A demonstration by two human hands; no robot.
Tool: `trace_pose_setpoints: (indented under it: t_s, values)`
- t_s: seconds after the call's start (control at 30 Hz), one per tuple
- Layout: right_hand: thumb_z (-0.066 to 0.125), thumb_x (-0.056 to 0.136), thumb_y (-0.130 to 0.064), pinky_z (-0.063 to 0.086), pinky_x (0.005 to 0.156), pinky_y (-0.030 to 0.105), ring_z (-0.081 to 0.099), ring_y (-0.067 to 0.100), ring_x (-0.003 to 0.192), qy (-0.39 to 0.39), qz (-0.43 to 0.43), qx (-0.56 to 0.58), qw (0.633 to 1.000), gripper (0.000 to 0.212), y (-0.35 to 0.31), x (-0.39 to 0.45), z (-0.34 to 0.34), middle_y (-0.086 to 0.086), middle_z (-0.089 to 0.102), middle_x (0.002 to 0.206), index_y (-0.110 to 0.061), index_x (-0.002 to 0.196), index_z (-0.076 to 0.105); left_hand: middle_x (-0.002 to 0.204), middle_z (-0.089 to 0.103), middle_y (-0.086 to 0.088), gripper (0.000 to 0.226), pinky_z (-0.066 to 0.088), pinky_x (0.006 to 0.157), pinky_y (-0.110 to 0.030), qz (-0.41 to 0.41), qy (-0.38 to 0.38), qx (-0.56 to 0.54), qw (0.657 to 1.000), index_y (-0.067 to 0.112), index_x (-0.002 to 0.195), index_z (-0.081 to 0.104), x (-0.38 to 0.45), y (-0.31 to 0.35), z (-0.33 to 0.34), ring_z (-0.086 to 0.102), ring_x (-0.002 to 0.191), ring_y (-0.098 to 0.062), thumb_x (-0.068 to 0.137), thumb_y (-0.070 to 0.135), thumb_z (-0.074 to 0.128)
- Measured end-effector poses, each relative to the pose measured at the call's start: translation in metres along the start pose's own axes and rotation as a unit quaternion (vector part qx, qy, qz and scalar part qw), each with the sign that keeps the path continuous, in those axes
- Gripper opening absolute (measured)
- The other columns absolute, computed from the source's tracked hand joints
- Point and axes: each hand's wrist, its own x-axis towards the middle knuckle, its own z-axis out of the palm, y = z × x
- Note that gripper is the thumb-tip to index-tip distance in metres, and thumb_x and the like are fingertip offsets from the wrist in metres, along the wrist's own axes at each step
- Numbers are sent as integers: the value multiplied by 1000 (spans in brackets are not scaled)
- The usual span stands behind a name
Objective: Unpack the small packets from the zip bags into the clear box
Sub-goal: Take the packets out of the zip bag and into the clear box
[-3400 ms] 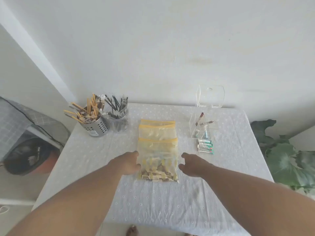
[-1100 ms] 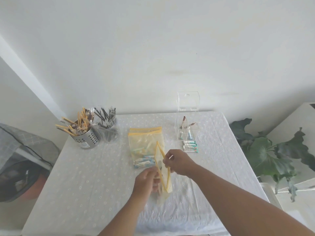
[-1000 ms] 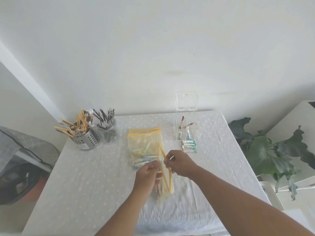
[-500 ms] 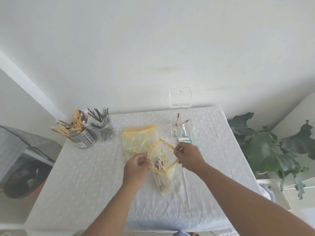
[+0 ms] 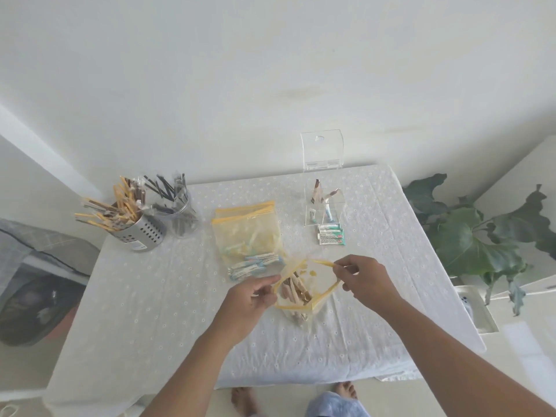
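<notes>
A yellow-rimmed zip bag (image 5: 319, 284) stands upright at the table's middle front, its mouth pulled wide. Brown and tan small packets (image 5: 293, 291) show inside it. My left hand (image 5: 249, 299) pinches the left rim and my right hand (image 5: 365, 281) pinches the right rim. Two more zip bags (image 5: 248, 236) lie flat behind, holding pale blue and yellow packets. The clear box (image 5: 325, 210) sits at the back right with a few packets in its compartments, its lid (image 5: 322, 150) raised against the wall. White and green packets (image 5: 331, 234) lie in front of the box.
A perforated metal cup (image 5: 140, 230) of wrapped yellow sticks and a clear cup (image 5: 182, 216) of dark ones stand at the back left. A leafy plant (image 5: 478, 236) crowds the table's right edge. A white dotted cloth (image 5: 168, 296) covers the table.
I lifted the front zip bag off the stack, stood it upright and pulled its seal apart; over the last half second the mouth has spread wider between my hands.
</notes>
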Motion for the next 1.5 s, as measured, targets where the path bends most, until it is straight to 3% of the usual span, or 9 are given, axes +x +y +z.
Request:
trace_pose_setpoints:
  t_s: [0.23,0.33,0.43,0.63,0.77,0.97,1.2,1.37,1.5]
  values:
    - [72,93,-38,56,73,36,64,8,79,73,-25,-166,983,24,-19,-28,14,-16,65,98,-35,116,65,87,65,5,43,51,96,-13,60,-42,-36,997,29,126,71,8,-21,-12,66,87,-7,88,7,77]
    - [76,91,-28,47,57,28,58,6,71,176,-190,-274,926,18,-31,-45,25,-15,61,96,-30,107,69,85,66,9,42,52,95,-13,78,-67,-47,994,30,123,73,12,-28,-9,65,85,-5,87,8,79]
    - [78,89,-17,53,58,31,64,15,67,135,-312,-256,905,12,-39,-44,42,-9,67,89,-23,99,77,85,68,9,40,51,89,-10,77,-60,-42,994,32,122,73,12,-29,-4,65,84,-4,87,12,79]
    - [54,100,-26,54,83,36,66,26,106,-92,-127,-353,922,27,-39,0,69,-1,71,112,-32,117,74,84,71,17,32,51,77,-14,35,-15,-47,998,40,116,73,14,-25,9,68,80,-5,90,20,76]
    - [61,97,-38,51,96,32,63,22,118,-120,-59,-361,923,30,-24,29,78,-7,68,127,-38,126,70,97,73,12,31,52,76,-12,27,20,1,999,41,118,72,22,-14,15,68,87,-1,93,22,72]
    - [58,96,-30,36,110,37,63,20,114,-133,-57,-429,892,24,-13,55,96,-2,68,119,-26,115,72,95,72,13,32,48,75,-6,13,65,61,996,31,120,74,32,-2,23,64,84,6,92,14,71]
    - [52,98,-21,36,101,41,68,22,105,-105,-46,-431,895,20,-10,64,104,-3,68,112,-22,113,65,92,72,11,32,47,75,-3,-18,95,80,992,25,121,75,38,1,38,64,83,6,92,14,71]
    - [51,95,-29,51,92,40,63,32,110,-159,-19,-318,935,24,-17,54,87,5,58,119,-16,114,61,95,73,12,32,46,76,-2,-21,87,76,993,31,119,74,43,-3,45,65,83,5,92,15,72]
    - [52,93,-27,49,71,33,58,27,83,-159,-42,-250,954,14,-19,42,53,8,64,103,-17,100,58,91,71,6,34,47,74,-5,-14,70,63,995,40,115,70,42,-8,50,65,81,1,92,15,72]
